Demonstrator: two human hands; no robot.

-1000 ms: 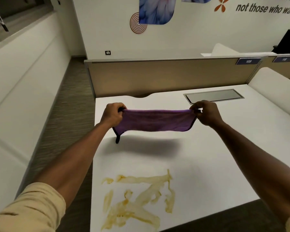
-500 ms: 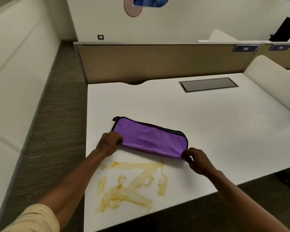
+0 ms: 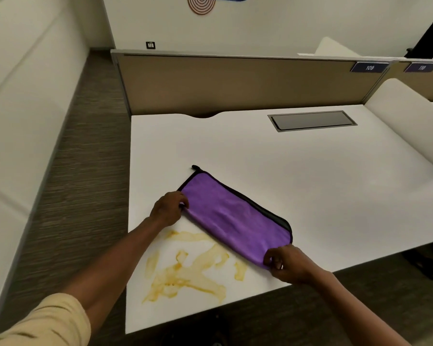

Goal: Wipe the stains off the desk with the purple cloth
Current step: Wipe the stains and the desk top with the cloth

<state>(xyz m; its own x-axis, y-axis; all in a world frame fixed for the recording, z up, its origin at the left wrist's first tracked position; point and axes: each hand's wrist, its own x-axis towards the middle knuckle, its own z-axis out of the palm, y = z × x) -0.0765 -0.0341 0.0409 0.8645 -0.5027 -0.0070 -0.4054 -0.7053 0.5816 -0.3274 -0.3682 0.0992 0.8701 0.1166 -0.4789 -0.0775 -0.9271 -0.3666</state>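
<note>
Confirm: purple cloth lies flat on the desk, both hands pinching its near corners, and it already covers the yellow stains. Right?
Not quite. In the head view the purple cloth lies flat on the desk with the left hand and right hand at its near corners, but the yellow stains sit uncovered, nearer than the cloth.

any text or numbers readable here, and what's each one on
"109": on the dark blue tag at the top of the tan divider panel behind the desk.
"110": on the second dark blue tag on the next panel to the right; blurred, so less sure.
Small wall plate: too small to read.
Purple cloth: no lettering visible.
</note>
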